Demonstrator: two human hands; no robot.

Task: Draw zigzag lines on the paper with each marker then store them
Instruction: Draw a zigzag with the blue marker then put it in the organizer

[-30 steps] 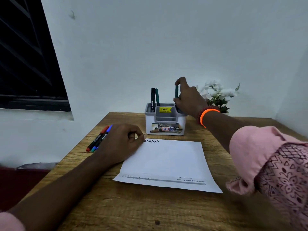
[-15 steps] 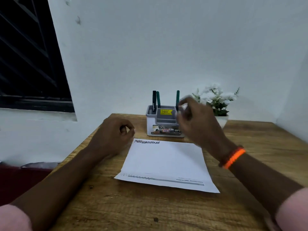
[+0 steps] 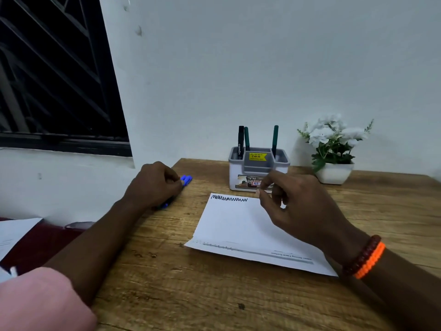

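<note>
The right hand (image 3: 303,206) has withdrawn from the green marker (image 3: 275,140), which now stands alone in the right compartment of the organiser (image 3: 259,172), and hovers over the paper (image 3: 238,230) with fingers loosely curled, holding nothing. The left hand (image 3: 152,185) has shifted onto the blue marker (image 3: 186,180) on the counter (image 3: 214,295), fingers curled round it.

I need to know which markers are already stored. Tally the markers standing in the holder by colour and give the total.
Black markers: 1, in the left compartment of the holder
Green markers: 2, one beside the black one, one in the right compartment
Total: 3
</note>
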